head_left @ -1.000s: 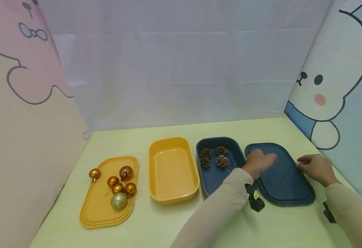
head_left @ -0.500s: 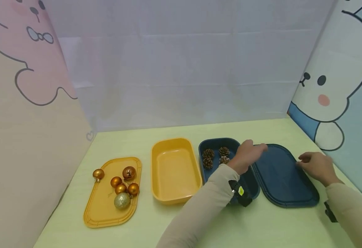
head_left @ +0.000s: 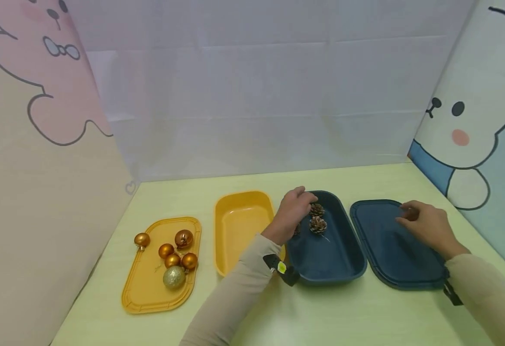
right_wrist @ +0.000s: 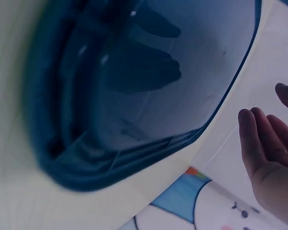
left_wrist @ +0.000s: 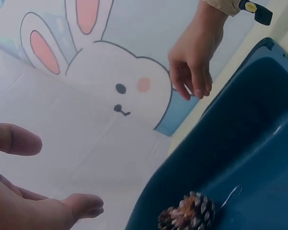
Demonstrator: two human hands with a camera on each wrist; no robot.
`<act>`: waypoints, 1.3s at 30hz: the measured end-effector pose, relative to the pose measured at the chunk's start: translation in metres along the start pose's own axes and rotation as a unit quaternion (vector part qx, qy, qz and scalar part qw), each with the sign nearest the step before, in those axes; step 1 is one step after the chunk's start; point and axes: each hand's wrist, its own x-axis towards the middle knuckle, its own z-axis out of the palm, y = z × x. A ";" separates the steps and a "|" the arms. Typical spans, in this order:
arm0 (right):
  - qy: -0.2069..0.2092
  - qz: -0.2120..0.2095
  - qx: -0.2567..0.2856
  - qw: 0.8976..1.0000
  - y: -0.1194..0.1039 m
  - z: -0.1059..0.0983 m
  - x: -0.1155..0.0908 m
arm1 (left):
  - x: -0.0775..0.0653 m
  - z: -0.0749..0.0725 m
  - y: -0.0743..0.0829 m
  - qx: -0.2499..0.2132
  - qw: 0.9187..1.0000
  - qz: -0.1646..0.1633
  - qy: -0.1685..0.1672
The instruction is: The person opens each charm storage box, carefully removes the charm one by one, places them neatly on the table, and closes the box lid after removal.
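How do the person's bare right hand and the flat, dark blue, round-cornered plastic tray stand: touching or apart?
Apart. The right wrist view shows it: a pale gap separates the right hand from the tray.

Head view forward and down across the table [head_left: 304, 319], close tilted wrist views sharing the drawn rabbit [left_wrist: 103, 79]

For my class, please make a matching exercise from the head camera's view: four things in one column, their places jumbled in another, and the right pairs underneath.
Things
1. Pine cones
2. Glittery ball
3. Right hand
4. Yellow box

Places
A. Appears over the blue lid
B. In the blue box
C. Between the yellow lid and the blue box
D. On the yellow lid

Right pairs: 1-B, 2-D, 3-A, 4-C
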 end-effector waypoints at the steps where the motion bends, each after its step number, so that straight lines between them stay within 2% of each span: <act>1: -0.004 -0.011 0.005 1.000 -0.004 0.001 0.000 | -0.002 -0.005 0.000 -0.004 1.000 0.003 0.001; 7: -0.052 -0.073 0.060 0.994 -0.036 0.007 0.002 | -0.016 -0.024 0.000 -0.040 0.999 0.016 0.006; 12: -0.126 -0.100 0.135 0.978 -0.054 0.008 -0.006 | -0.028 -0.033 -0.002 -0.044 0.999 0.025 0.005; 17: -0.161 -0.115 0.186 0.963 -0.064 0.008 -0.015 | -0.037 -0.042 -0.008 -0.036 0.999 0.035 0.006; 22: -0.169 -0.114 0.193 0.960 -0.068 0.011 -0.018 | -0.042 -0.050 -0.017 -0.027 0.999 0.039 0.008; 26: -0.175 -0.121 0.200 0.956 -0.069 0.014 -0.020 | -0.048 -0.054 -0.025 0.008 0.999 0.038 0.010; 33: -0.203 -0.125 0.220 0.946 -0.065 0.020 -0.028 | -0.060 -0.051 -0.037 0.047 0.998 0.038 0.006; 39: -0.218 -0.116 0.218 0.944 -0.064 0.024 -0.031 | -0.065 -0.052 -0.044 0.077 0.996 0.036 0.009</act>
